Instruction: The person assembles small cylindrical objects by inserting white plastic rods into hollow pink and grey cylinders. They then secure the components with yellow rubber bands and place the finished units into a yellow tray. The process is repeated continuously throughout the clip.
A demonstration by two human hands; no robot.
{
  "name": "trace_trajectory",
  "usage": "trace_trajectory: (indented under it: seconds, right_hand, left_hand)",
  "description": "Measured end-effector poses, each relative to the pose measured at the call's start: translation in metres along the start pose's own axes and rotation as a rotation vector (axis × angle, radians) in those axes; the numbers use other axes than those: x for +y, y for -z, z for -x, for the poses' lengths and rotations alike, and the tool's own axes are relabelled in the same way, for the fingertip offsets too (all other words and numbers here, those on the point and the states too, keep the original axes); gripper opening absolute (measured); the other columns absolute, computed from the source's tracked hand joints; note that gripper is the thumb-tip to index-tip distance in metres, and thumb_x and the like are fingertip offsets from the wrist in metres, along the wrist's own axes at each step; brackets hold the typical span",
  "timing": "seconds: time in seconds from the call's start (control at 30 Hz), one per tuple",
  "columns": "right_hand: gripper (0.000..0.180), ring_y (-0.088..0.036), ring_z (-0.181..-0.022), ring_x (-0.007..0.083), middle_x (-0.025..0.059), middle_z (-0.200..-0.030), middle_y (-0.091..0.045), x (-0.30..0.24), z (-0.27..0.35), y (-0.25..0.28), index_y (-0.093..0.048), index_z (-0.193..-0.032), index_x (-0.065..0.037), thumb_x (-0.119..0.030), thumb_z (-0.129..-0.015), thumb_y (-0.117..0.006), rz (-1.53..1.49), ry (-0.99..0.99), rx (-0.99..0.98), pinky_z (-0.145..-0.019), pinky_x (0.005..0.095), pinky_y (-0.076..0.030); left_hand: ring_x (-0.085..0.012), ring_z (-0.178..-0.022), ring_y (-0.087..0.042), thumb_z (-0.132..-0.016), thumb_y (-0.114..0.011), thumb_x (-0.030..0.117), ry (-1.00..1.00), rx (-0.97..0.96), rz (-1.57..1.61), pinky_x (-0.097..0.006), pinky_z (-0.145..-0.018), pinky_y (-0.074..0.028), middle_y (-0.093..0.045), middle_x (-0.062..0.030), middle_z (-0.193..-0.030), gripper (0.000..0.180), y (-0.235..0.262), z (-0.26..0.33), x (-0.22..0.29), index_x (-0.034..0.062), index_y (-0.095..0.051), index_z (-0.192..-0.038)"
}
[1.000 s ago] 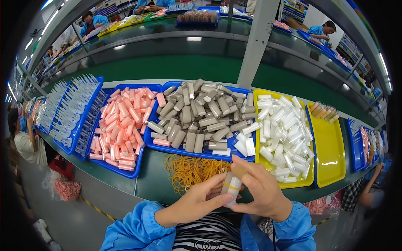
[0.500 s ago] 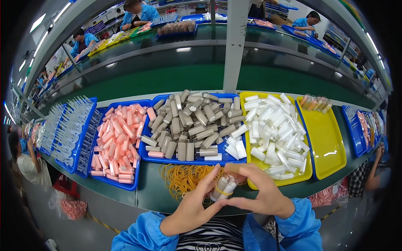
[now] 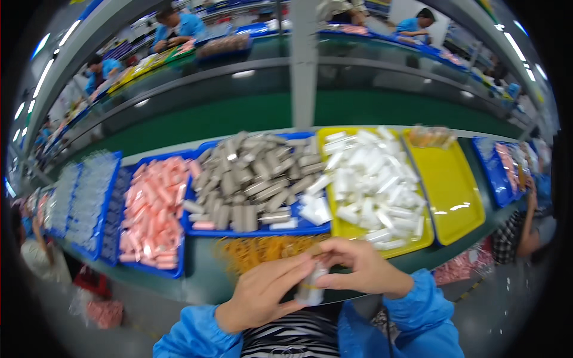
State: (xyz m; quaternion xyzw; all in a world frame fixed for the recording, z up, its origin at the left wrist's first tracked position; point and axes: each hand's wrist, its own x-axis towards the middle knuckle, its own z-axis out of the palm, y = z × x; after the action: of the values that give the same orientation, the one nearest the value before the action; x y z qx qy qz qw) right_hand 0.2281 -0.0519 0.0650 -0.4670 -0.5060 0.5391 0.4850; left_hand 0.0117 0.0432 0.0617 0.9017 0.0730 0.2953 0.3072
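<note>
Holding a small bundle of tubes between the left hand and the right hand, at the table's near edge, with a yellow band faintly visible round its middle. Half a second ago, framed in a loose ring of raised fingers; now covered more closely, with left fingers laid together, nearly straight, over its upper side, left thumb below, and right thumb and fingers half-curled at its right. Seemingly, from this, being steadied and adjusted rather than let go. Hard to tell through the blur how firmly pressed by either hand, or how evenly banded. Hidden at the upper end by fingers. Just beyond, a heap of yellow rubber bands, partly behind the fingertips. Further out, side by side, pink tubes, grey tubes with a few white ones at the near right corner, then white tubes. To the right, a yellow tray with small clear packs at its far end. Past the trays, a grey metal post, partly blocking the view across.
</note>
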Motion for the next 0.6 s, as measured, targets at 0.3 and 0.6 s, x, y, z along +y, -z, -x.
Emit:
trace_trajectory:
  seconds: [0.3, 0.6]
  right_hand:
    - [0.040, -0.063, -0.091, 0.0171, 0.0096, -0.102, -0.065, -0.029, 0.027, 0.193, -0.056, -0.123, 0.000, -0.013, -0.088, -0.071, 0.721, 0.430, 1.223, -0.082, 0.0293, -0.052]
    - [0.036, -0.066, -0.100, 0.0222, 0.0166, -0.110, -0.066, 0.034, 0.077, 0.381, -0.056, -0.123, 0.003, -0.011, -0.091, -0.066, 0.965, 0.021, 1.468, -0.090, 0.0331, -0.052]
  left_hand:
    - [-0.0311, -0.127, -0.048, -0.072, -0.085, 0.005, 0.157, 0.271, -0.220, -0.033, -0.095, -0.052, -0.036, -0.0209, -0.147, 0.072, 0.009, 0.004, 0.010, 0.0028, -0.052, -0.136]
    - [-0.0307, -0.115, -0.055, -0.077, -0.075, -0.003, 0.281, 0.317, -0.301, -0.036, -0.096, -0.049, -0.046, -0.0189, -0.140, 0.056, 0.026, 0.023, -0.003, 0.0028, -0.057, -0.130]
